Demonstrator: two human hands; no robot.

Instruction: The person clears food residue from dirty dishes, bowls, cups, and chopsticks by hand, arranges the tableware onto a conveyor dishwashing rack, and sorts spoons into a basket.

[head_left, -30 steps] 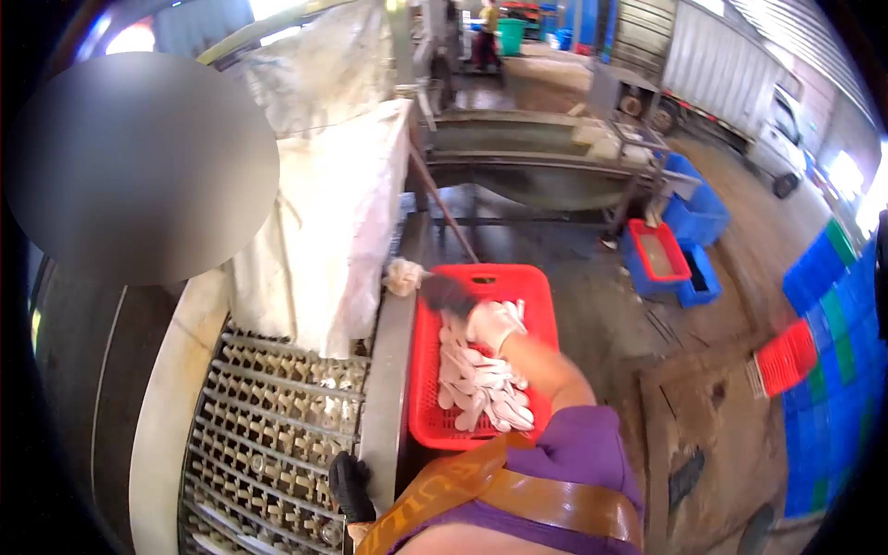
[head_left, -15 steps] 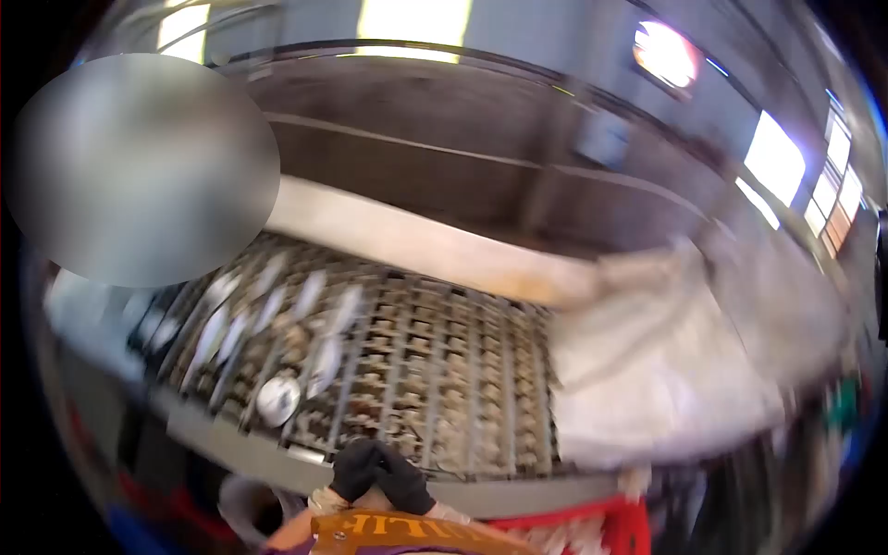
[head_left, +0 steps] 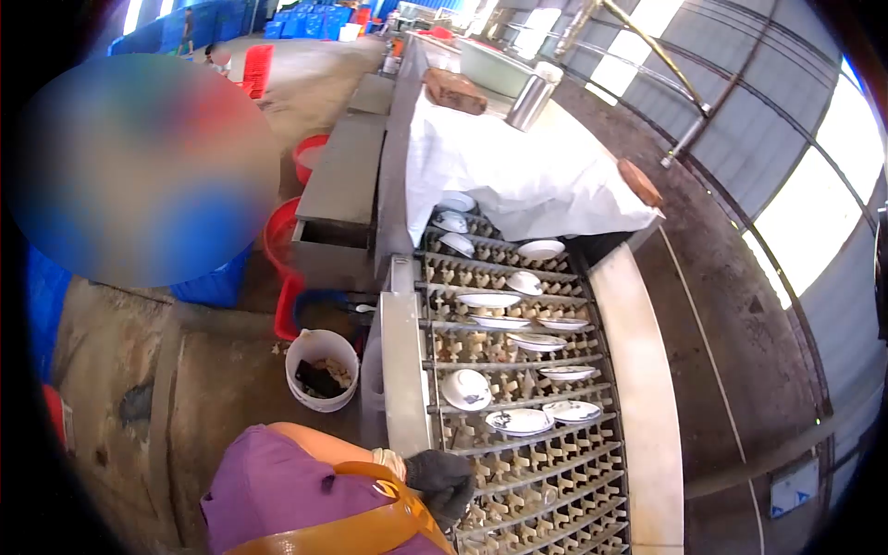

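Observation:
My left hand [head_left: 439, 483], in a dark grey glove, is at the near left edge of the conveyor [head_left: 527, 474] with rows of pale pegs. Its fingers are curled downward and mostly hidden, so whether it holds anything does not show. I cannot make out my right hand separately. Ahead on the pegs stand a white bowl [head_left: 466, 389] with dark patterning, a patterned plate [head_left: 520, 422] and another plate [head_left: 573, 411] beside it. Several more white dishes lean between the pegs farther along, up to a white sheet [head_left: 536, 176] draped over the conveyor.
Left of the conveyor, a white bucket [head_left: 321, 370] with scraps stands on the floor. Red tubs [head_left: 280, 236] sit beyond it by a grey metal box [head_left: 340, 176]. Bricks [head_left: 454, 91] and a steel flask [head_left: 534, 100] rest on the sheet. A blurred round patch covers the upper left.
My view has swung left, now looking along the conveyor toward the draped sheet. Both gloved hands showed close together before; now one dark glove shows clearly.

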